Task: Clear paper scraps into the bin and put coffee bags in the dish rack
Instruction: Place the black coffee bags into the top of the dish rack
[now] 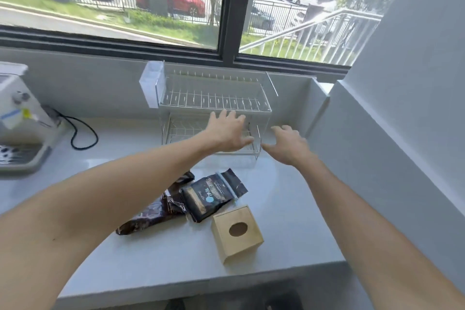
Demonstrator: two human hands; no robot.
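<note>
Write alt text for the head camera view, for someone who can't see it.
Both bare hands, left and right, reach open toward an empty two-tier wire dish rack on a white counter below a window. Dark coffee bags and a wooden tissue box lie nearer.

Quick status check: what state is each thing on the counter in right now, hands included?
White two-tier wire dish rack: upright, both tiers bare.
Black coffee bag: lying flat on the counter.
Dark brown coffee bag: lying flat, beside it.
Wooden cube tissue box: upright, nothing protruding.
Left hand: open, at the rack.
Right hand: open, holding nothing.
</note>
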